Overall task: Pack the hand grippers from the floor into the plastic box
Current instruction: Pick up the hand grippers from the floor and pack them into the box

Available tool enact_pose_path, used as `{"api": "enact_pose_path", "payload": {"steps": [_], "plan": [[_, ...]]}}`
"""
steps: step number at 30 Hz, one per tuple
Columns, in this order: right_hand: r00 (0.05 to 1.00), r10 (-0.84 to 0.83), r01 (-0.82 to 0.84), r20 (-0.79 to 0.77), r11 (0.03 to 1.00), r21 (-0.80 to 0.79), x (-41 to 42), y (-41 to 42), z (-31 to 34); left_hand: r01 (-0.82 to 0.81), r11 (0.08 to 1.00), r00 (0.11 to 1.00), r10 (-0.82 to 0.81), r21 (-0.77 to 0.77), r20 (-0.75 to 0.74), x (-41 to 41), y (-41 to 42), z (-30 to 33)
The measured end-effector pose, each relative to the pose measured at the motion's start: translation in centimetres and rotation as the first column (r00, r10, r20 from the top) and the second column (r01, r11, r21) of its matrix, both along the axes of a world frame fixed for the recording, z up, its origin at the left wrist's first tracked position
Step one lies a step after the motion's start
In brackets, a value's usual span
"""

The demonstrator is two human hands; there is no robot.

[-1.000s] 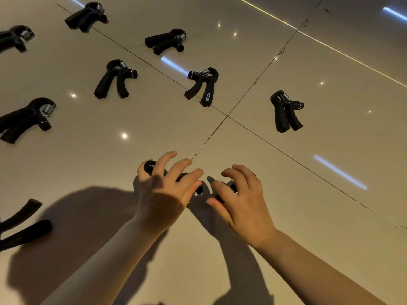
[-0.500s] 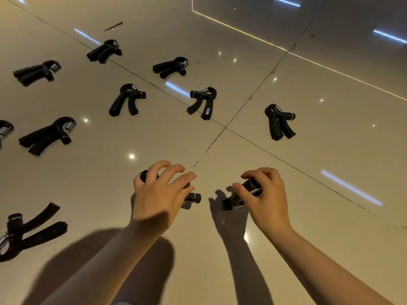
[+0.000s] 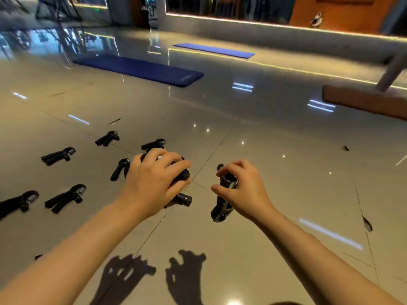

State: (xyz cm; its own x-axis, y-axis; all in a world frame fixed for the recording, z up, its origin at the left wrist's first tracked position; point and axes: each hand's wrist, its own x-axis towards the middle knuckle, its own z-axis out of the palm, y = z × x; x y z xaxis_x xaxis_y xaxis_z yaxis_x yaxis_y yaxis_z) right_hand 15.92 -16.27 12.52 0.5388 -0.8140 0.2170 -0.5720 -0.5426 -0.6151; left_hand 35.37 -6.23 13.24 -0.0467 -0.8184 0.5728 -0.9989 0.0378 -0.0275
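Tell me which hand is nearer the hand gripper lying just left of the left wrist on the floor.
Left. The left hand, gripping its own hand gripper, sits right beside that floor gripper. The right hand, holding another gripper, is farther off, on the far side of the left hand.

A: How much of the hand gripper under the left hand (image 3: 154, 179) can you see?
B: Little; the fingers cover most of it, only a handle end (image 3: 181, 200) pokes out below.
A: And the right hand (image 3: 240, 190)?
B: Its gripper (image 3: 222, 208) is half hidden by the palm.
A: Anything cut off?
B: The leftmost gripper (image 3: 16, 202) runs off the left edge, and a dark scrap (image 3: 37, 257) near the forearm is too small to name
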Motion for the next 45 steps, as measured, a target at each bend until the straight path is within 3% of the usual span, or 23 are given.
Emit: {"api": "enact_pose_path", "payload": {"steps": [5,7,11,15,21,26,32,36,40,45], "plan": [[0.999,-0.037,0.042,0.038,0.990,-0.134,-3.4,3.4,10.2,-0.021,0.991,0.999,0.025,-0.136,0.032,-5.5,2.9,10.5],[0.994,-0.071,0.085,0.088,0.983,-0.163,-4.5,4.6,12.2,-0.073,0.976,0.997,0.068,-0.204,-0.032,-7.3,4.0,12.4],[0.967,-0.168,0.197,0.191,0.969,-0.147,-5.7,6.6,10.7,-0.095,0.967,0.980,0.050,-0.235,-0.193,-8.9,6.1,10.2],[0.978,-0.186,0.196,0.095,0.974,-0.113,-5.7,7.7,7.7,-0.120,0.991,0.928,0.092,-0.056,-0.362,-8.0,7.0,7.5],[0.982,-0.170,0.178,0.082,0.979,-0.095,-4.8,6.3,7.6,-0.081,0.995,0.969,0.066,-0.055,-0.238,-7.3,6.0,6.4],[0.985,-0.166,0.168,0.052,0.985,-0.039,-6.3,6.0,7.7,0.091,0.996,0.996,-0.091,-0.021,0.005,-7.6,4.3,5.1],[0.941,-0.338,0.338,0.013,0.941,0.006,-13.0,8.4,7.9,0.242,0.969,0.968,-0.238,0.054,-0.073,-9.3,2.9,5.3],[0.874,-0.485,0.485,-0.018,0.874,-0.005,-18.2,12.3,8.0,0.335,0.941,0.935,-0.339,-0.056,-0.101,-13.8,3.3,7.9],[0.838,-0.537,0.537,-0.094,0.843,-0.033,-22.8,15.9,8.9,0.464,0.874,0.877,-0.476,-0.145,-0.062,-20.1,4.2,8.8],[0.745,-0.667,0.666,-0.009,0.744,-0.051,-28.0,19.0,9.0,0.624,0.774,0.777,-0.629,-0.106,-0.018,-27.0,4.3,7.1]]}}
